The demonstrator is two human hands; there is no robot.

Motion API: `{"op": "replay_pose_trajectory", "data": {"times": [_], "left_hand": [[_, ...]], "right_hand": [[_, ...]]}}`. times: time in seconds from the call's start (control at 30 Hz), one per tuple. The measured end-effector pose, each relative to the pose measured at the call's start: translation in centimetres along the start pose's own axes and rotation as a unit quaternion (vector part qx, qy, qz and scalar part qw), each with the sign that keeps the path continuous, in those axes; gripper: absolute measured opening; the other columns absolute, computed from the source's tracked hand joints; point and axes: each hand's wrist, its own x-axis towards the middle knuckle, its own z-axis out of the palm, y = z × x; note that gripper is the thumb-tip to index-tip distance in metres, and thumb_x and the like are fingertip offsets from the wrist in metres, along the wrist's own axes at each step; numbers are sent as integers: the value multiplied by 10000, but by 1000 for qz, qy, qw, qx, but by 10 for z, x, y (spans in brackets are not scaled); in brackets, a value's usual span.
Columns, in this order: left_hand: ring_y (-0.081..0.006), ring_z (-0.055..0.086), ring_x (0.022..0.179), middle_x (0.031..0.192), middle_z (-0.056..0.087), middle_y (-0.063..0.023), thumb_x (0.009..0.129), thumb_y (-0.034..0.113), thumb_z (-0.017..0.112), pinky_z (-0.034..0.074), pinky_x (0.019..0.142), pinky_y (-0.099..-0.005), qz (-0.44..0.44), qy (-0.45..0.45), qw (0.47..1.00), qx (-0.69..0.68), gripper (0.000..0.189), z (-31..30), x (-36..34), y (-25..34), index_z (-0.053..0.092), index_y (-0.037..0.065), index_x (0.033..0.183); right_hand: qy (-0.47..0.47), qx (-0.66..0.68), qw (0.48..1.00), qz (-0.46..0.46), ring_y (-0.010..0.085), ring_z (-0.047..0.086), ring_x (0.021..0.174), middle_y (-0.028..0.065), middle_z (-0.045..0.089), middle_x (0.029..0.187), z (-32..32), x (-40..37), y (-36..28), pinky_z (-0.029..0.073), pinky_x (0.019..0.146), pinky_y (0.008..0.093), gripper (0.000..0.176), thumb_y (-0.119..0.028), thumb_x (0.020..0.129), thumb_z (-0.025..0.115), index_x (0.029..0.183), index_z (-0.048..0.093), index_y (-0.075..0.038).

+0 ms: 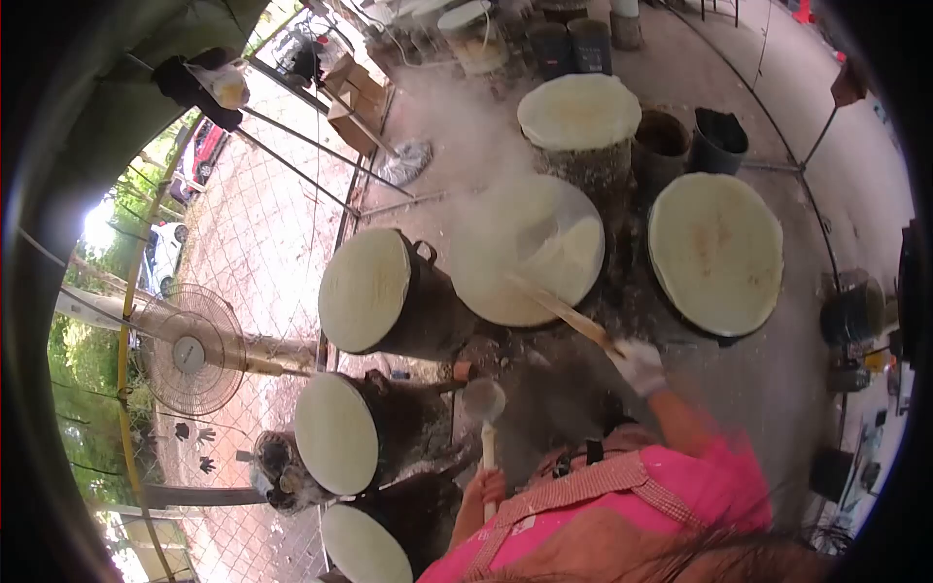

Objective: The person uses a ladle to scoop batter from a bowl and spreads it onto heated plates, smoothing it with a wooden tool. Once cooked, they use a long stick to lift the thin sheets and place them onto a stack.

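My right hand (pixel 639 366), in a whitish glove, is closed round the end of a long flat wooden stick (pixel 573 316). The stick's far end reaches over a steaming round cloth-like surface (pixel 476 277) on a vessel in front of me. Part of that surface is greyish and sheer, with a pale folded or spread patch (pixel 573 248) beside the stick; steam blurs the detail. My bare left hand (pixel 491 484) grips the light handle of a ladle (pixel 484 400). The ladle's round metal bowl points away from me, near the vessel's lower edge.
Other pots with pale round covers stand around: left (pixel 364 291), lower left (pixel 335 432), bottom (pixel 364 546), back (pixel 578 112) and right (pixel 714 253). A standing fan (pixel 190 352) is by the wire mesh at left. Dark buckets (pixel 719 139) and a lidded white bucket (pixel 471 39) are farther back.
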Motion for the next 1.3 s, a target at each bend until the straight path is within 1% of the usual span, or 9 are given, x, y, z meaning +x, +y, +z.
{"op": "replay_pose_trajectory", "data": {"times": [0.33,0.43,0.57,0.73,0.77,0.87,0.93,1.13,1.3], "left_hand": [[-71,229,406,534,259,33,969,142,352,238,369,-220,-83,-165,982,-40,295,71,19,-26,345,80,680],[-68,236,402,532,262,31,972,147,347,238,366,-218,82,61,988,116,297,62,21,-22,346,84,682],[-63,247,405,543,274,32,972,160,351,245,369,-211,41,-30,999,-17,294,95,2,-17,353,83,689],[-100,291,402,510,307,-1,926,152,400,283,351,-220,-6,-97,993,-72,335,46,-23,17,357,98,598],[-81,296,411,538,302,13,934,149,400,284,365,-211,-27,-122,986,-109,299,47,-19,22,360,83,645],[-71,313,414,550,294,21,934,148,404,294,379,-208,-33,-138,977,-162,266,44,-1,30,366,69,683],[-96,349,401,510,299,2,909,160,417,317,380,-230,-51,-141,973,-175,275,59,1,29,368,71,653],[-122,372,416,519,341,-19,896,166,419,340,389,-259,-83,-170,972,-140,306,67,14,38,361,69,612],[-121,340,382,489,347,-13,889,195,460,304,362,-256,-110,-156,973,-128,319,83,50,77,364,88,605]], "right_hand": [[-41,125,977,166,382,595,853,190,632,918,2,243,18,469,745,434,349,-363,806,526,938,647,-63],[13,445,867,223,350,613,872,176,646,926,60,176,28,474,798,392,279,-300,733,624,919,690,-102],[-37,126,984,117,329,628,848,155,656,897,16,126,-40,476,778,357,287,-304,717,634,862,694,-64],[26,569,764,303,124,584,713,59,655,780,-9,97,-7,469,658,291,173,-126,770,660,865,667,19],[52,458,877,138,125,587,724,71,658,803,57,81,22,469,668,294,191,-141,770,665,872,666,21],[-13,507,813,287,160,616,744,100,674,818,51,51,-24,472,695,313,213,-175,760,661,866,678,9],[-56,351,912,206,195,638,762,125,677,825,38,46,-17,473,715,314,250,-221,754,658,891,681,-13],[113,153,959,209,309,637,737,176,655,804,7,154,35,480,659,385,267,-281,787,597,944,666,-76],[-41,-125,990,-56,307,609,612,127,583,615,-14,140,13,483,594,427,200,-350,806,573,887,666,-193]]}}
